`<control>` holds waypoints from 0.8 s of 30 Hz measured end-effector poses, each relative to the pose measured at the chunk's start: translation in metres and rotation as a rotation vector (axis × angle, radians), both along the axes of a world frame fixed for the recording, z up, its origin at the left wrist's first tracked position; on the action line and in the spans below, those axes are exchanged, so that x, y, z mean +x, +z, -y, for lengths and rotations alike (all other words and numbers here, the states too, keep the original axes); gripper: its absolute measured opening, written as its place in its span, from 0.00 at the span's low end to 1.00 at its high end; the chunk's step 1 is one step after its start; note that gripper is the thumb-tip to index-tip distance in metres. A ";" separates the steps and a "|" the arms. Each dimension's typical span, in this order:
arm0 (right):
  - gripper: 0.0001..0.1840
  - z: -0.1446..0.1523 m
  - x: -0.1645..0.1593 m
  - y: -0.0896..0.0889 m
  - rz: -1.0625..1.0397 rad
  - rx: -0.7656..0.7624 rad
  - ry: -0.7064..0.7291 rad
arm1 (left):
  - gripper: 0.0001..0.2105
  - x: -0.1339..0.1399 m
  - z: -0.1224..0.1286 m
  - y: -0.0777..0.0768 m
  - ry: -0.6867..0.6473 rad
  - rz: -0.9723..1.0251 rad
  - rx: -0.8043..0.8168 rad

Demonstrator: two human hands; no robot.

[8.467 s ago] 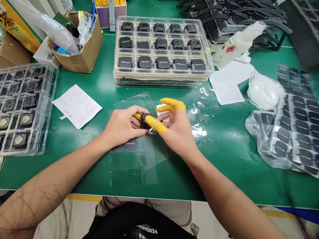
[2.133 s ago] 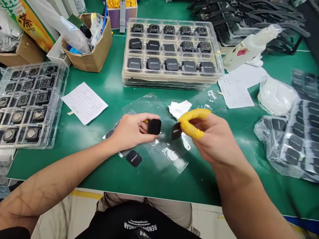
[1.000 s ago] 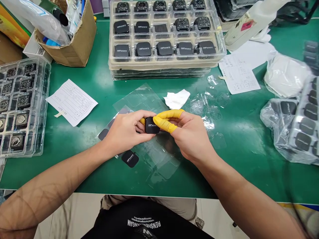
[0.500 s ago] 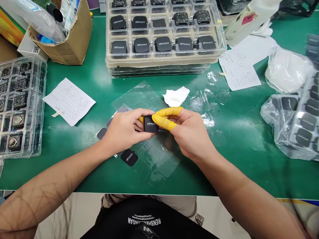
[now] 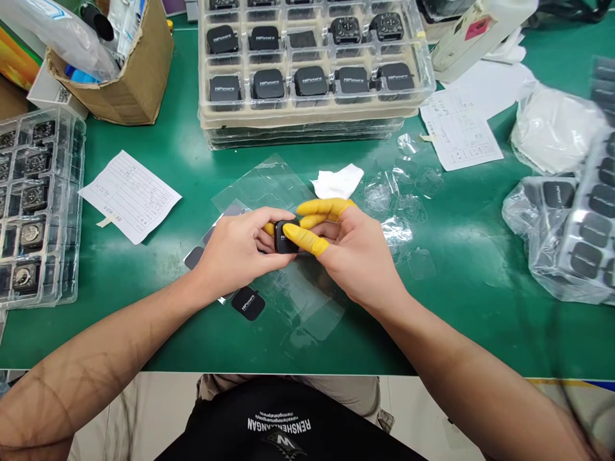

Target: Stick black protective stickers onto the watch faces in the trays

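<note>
Green covers the table [image 5: 144,346], and the work is held above its middle. Left hand [image 5: 234,246]: pinching a small black watch case [image 5: 284,237] by its edges between thumb and fingers, white lettering on the face partly covered. Right hand [image 5: 350,250]: thumb, in a yellow finger cot [image 5: 307,239], lies across that face; the index finger, likewise covered, stands raised off the thumb. Whether the remaining right fingers grip the case from behind cannot be told from this angle.

Below the hands, clear plastic sheets [image 5: 262,182] overlap on the table. A loose black label [image 5: 248,303] marked "HiFuture" lies near the left wrist. A crumpled white cloth [image 5: 337,182] lies just beyond the right hand, with scraps of clear film [image 5: 396,192] to its right.

Beyond these sits a stack of clear trays [image 5: 312,114]. Front row of the top tray: five black pieces with "HiFuture" lettering. Next row: two lettered pieces, one compartment with a flat black piece, two pieces showing round backs.

At left, another compartment tray [image 5: 72,192] of watch pieces, a printed form [image 5: 130,197] and a cardboard box [image 5: 134,89]. At right, a white bottle [image 5: 459,45], written papers [image 5: 460,131], a bag of white material [image 5: 555,131] and sheets of black labels [image 5: 589,230].
</note>
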State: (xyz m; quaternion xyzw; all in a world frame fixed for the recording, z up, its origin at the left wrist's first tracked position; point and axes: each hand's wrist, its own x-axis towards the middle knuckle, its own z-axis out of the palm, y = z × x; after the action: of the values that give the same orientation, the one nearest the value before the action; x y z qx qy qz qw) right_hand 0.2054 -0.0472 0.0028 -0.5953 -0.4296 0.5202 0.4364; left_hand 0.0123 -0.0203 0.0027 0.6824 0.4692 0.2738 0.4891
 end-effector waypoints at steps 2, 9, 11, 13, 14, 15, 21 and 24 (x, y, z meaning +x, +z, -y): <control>0.43 -0.001 0.001 0.000 0.037 0.006 0.022 | 0.24 -0.001 0.000 0.001 0.001 0.009 -0.016; 0.37 -0.010 0.000 -0.004 0.019 -0.025 0.130 | 0.26 -0.002 -0.002 0.001 0.014 0.076 -0.110; 0.37 -0.009 0.000 -0.006 0.080 0.026 0.157 | 0.25 -0.002 -0.002 0.001 0.003 0.086 -0.123; 0.29 -0.008 0.001 -0.007 0.179 0.061 0.118 | 0.26 -0.003 0.000 0.003 0.019 0.106 -0.181; 0.23 -0.007 0.002 -0.008 0.231 0.102 0.075 | 0.27 -0.005 0.000 0.005 0.045 0.135 -0.232; 0.19 -0.006 0.003 -0.009 0.280 0.185 0.053 | 0.29 -0.007 0.000 0.009 0.089 0.181 -0.284; 0.18 0.006 0.001 -0.015 0.762 0.898 0.624 | 0.29 -0.010 -0.062 0.058 0.247 0.172 0.030; 0.20 0.015 -0.005 -0.018 0.909 0.849 0.613 | 0.26 0.015 -0.142 0.081 0.159 -0.262 0.489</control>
State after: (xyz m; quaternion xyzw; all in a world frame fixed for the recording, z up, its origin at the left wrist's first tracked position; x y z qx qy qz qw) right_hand 0.1999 -0.0621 -0.0147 -0.3835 -0.8850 0.1061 0.2416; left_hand 0.0270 0.1216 0.0838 0.7707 0.5004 0.3257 0.2225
